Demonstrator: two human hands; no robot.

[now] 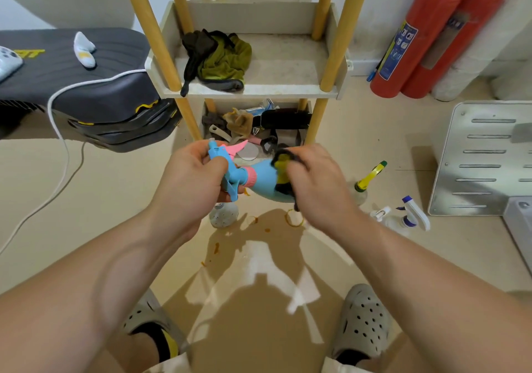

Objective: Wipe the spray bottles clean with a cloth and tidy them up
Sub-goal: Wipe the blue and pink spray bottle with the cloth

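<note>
left hand [195, 176]: wrapped tight round the trigger head of the blue spray bottle [263, 182], just left of frame centre, with the thumb over the blue head and the pink trigger above the fingers.
right hand [313, 179]: clenched on a yellow-green and black cloth [281, 161], pressed against the bottle's body just right of centre.
blue spray bottle: held off the floor between both hands, tipped on its side, head to the left, pink collar next to the left hand.
speckled bottle [223, 214]: stood on the floor directly below the left hand, partly hidden by it.
orange stains [293, 218]: spotted the floor below the hands.
yellow-topped bottle [367, 181]: sat on the floor right of the right hand, nozzle aimed at the upper right.
white-and-blue sprayer [411, 214]: lay lower right of centre, beside a small clear bottle [383, 214].
shelf rack [250, 91]: filled the upper middle; carried olive and dark rags [221, 58] on the upper tray, mixed clutter on the lower.
fire extinguishers [417, 35]: leaned by the wall, upper right.
metal plate [483, 156]: lay flat at the right edge.
grey clogs [364, 320]: showed along the bottom of the frame.
</note>
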